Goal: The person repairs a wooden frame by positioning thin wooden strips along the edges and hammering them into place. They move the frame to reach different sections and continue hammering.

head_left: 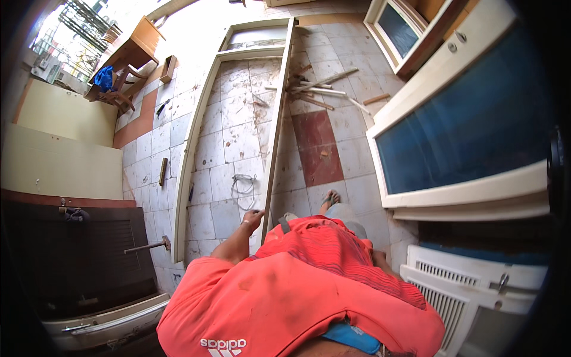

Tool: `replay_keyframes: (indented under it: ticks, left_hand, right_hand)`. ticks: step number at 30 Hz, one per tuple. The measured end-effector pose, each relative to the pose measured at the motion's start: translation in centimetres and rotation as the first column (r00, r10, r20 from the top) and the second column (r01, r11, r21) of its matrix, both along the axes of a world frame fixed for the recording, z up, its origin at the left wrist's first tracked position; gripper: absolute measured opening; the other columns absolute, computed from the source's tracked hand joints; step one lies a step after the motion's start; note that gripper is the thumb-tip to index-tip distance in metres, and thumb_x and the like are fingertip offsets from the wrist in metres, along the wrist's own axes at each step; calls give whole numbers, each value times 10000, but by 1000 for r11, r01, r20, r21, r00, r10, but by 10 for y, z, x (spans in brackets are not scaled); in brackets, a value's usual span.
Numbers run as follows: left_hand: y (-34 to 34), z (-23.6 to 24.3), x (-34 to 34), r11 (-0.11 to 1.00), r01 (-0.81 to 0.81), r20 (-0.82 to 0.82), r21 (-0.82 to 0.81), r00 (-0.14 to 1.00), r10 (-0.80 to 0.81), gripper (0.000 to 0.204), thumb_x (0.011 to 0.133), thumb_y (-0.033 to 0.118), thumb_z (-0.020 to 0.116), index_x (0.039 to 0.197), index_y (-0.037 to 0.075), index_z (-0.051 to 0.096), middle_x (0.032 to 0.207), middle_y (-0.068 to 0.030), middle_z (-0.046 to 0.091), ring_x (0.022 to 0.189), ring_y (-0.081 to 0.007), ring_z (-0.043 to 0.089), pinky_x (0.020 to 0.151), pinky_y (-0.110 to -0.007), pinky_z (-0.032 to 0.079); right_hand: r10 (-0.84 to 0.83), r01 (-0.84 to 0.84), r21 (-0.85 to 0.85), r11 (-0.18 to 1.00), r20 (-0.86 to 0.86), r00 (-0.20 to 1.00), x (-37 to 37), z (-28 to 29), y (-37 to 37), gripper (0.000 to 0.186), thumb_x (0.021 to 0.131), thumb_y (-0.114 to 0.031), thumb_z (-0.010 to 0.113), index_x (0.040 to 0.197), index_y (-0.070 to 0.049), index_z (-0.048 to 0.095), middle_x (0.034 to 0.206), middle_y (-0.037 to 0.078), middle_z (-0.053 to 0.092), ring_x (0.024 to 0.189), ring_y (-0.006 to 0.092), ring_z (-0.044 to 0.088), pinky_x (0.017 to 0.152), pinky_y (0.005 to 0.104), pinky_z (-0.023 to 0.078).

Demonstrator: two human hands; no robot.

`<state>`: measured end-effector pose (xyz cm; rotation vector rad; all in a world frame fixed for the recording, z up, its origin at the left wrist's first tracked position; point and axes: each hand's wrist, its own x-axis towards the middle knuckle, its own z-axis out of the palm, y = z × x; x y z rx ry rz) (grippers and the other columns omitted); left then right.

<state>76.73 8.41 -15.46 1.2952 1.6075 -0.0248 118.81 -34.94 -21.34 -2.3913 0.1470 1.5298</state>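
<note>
My left hand (254, 218) is closed on the near end of the long right rail of a white frame (275, 119), which stretches over the tiled floor with a crossbar near its far end. A loop of thin grey wire (242, 187) lies inside the frame. My right forearm (380, 262) shows beside my red shirt, its hand hidden behind my body. My bare foot (331, 198) is just right of the rail. To the left of the frame, a hammer (166, 243) rests at the edge of a dark panel (71, 256).
Loose sticks (321, 89) lie right of the frame. White doors with blue panes (452, 119) and louvred panels (446, 291) line the right. Pale boards (65, 154), a short bar (162, 171), a wooden desk (134, 47) and a chair with blue cloth (104, 80) are on the left.
</note>
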Motion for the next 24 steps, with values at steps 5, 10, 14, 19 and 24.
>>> replay_keyframes:
  ticks: [5, 10, 14, 19, 24]
  left_hand:
    - [65, 19, 117, 953, -287, 192, -93, 934, 300, 445, 887, 385, 723, 1108, 0, 690, 900, -69, 698, 779, -138, 623, 686, -297, 504]
    - [108, 4, 144, 897, -430, 192, -99, 877, 441, 470, 883, 388, 734, 1152, 6, 683, 954, -64, 703, 803, -133, 626, 721, -281, 504]
    - [158, -53, 145, 885, -441, -1, -147, 895, 446, 474, 870, 396, 729, 1128, 0, 708, 1010, -127, 732, 901, -206, 669, 848, -315, 522]
    - [281, -58, 211, 765, -555, 47, -326, 799, 599, 390, 876, 390, 730, 1031, 32, 720, 806, -58, 681, 629, -138, 590, 567, -319, 492]
    - [449, -24, 258, 856, -517, 203, -10, 837, 507, 472, 895, 388, 708, 1137, -17, 694, 961, -99, 728, 804, -164, 650, 751, -297, 523]
  right_hand:
    - [714, -779, -233, 582, 604, 353, 274, -11, 195, 448, 950, -473, 521, 967, -85, 746, 950, 160, 727, 904, 338, 694, 787, 436, 539]
    - [174, -479, 362, 800, 624, 762, 354, 63, 497, 361, 872, -332, 718, 1032, -9, 729, 838, 81, 717, 686, 145, 629, 662, 306, 516]
    - [154, -491, 548, 677, 546, 823, 350, 106, 650, 394, 874, -334, 706, 1066, 10, 705, 845, 67, 703, 685, 148, 623, 660, 309, 509]
    - [397, -604, 250, 757, 559, 728, 383, 70, 668, 329, 845, -349, 723, 968, -45, 734, 735, 78, 688, 636, 164, 634, 597, 344, 513]
    - [513, -561, 78, 824, 316, 798, 396, 69, 671, 342, 845, -338, 724, 1003, -36, 756, 793, 120, 710, 615, 160, 647, 555, 336, 520]
